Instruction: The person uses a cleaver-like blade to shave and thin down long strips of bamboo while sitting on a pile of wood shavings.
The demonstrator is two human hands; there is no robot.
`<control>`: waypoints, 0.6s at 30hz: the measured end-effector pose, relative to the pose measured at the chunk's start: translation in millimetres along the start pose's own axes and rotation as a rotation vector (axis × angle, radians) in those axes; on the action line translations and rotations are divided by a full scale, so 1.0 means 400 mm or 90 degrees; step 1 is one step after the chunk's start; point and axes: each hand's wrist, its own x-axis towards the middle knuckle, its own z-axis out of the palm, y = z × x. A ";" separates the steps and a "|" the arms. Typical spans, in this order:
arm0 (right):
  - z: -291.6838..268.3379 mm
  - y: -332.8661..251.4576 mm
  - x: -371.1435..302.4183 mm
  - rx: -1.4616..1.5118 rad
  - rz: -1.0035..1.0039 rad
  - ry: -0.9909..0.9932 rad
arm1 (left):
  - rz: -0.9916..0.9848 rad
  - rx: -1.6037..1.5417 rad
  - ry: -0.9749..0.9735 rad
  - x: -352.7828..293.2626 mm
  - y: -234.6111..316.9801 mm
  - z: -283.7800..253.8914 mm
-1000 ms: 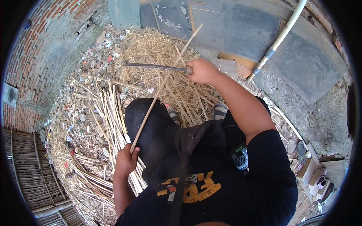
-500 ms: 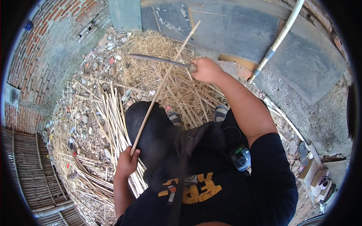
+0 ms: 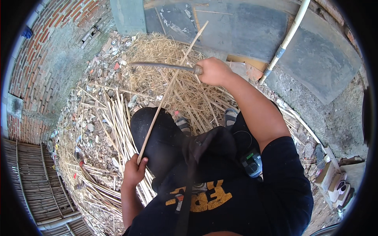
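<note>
My left hand point(image 3: 134, 170) is closed around the lower end of a long, thin bamboo strip point(image 3: 158, 111), which slants up and away to the right past my left knee. My right hand point(image 3: 214, 72) grips the short handle of a machete point(image 3: 165, 65), its long dark blade pointing left. The blade crosses the strip in its upper part; whether they touch or only overlap in view, I cannot tell. Beneath them lies a heap of pale, curly shavings point(image 3: 151, 49). Beside my left leg is a pile of split bamboo strips point(image 3: 118, 118).
Rubble and litter point(image 3: 88, 129) cover the ground to the left, before a brick wall point(image 3: 39, 70). Dark panels point(image 3: 256, 29) and a leaning white pole point(image 3: 289, 37) stand ahead. A bamboo slat panel point(image 3: 35, 177) is at lower left, a grey-blue device point(image 3: 252, 163) at my right hip.
The machete and my right hand have shifted slightly left, and the blade lies a little lower across the strip. My left hand keeps its hold. The whole view has turned a little.
</note>
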 end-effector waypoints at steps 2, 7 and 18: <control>0.020 -0.055 -0.046 -0.071 -0.051 -0.022 | -0.035 -0.031 -0.014 -0.002 0.020 0.003; 0.024 0.118 0.040 0.054 0.046 0.057 | -0.009 -0.029 -0.023 0.014 0.022 0.009; -0.018 0.169 0.044 0.144 0.104 0.131 | -0.027 -0.190 -0.083 0.002 -0.020 -0.015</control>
